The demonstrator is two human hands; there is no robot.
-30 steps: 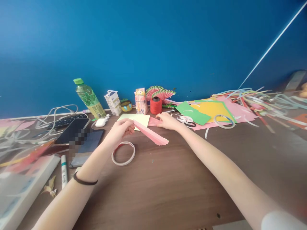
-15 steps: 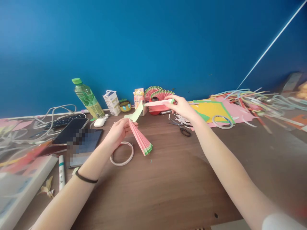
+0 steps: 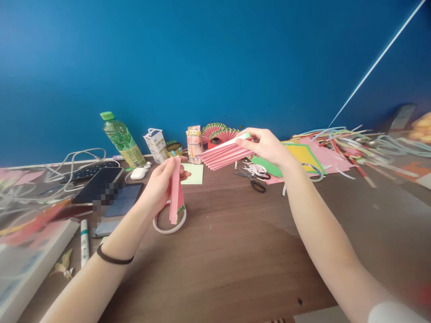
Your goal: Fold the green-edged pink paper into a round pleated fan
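Note:
My left hand (image 3: 164, 179) is closed on the upper end of a pink pleated paper fan (image 3: 175, 197), which hangs down with dark green at its lower edge. Slightly higher and to the right, my right hand (image 3: 266, 143) pinches the green-edged end of another pink pleated paper fan (image 3: 224, 152), its folds spread toward the left. The two fans are apart. Below my left hand a white tape roll (image 3: 174, 229) lies on the table, partly behind the hanging fan. Behind that hand lies a pale green paper sheet (image 3: 195, 175).
Finished-looking pleated fans (image 3: 213, 131) stand by the wall. Scissors (image 3: 257, 185) and paper scraps lie right of centre, near yellow paper (image 3: 305, 154). A green-capped bottle (image 3: 123, 139), a carton (image 3: 156, 146) and a phone (image 3: 99, 184) are at left, with a marker (image 3: 84, 242) nearer.
The pale green sheet now lies on the table. My left hand has turned its fan upright. The right-hand fan has tilted and shows more of its folds.

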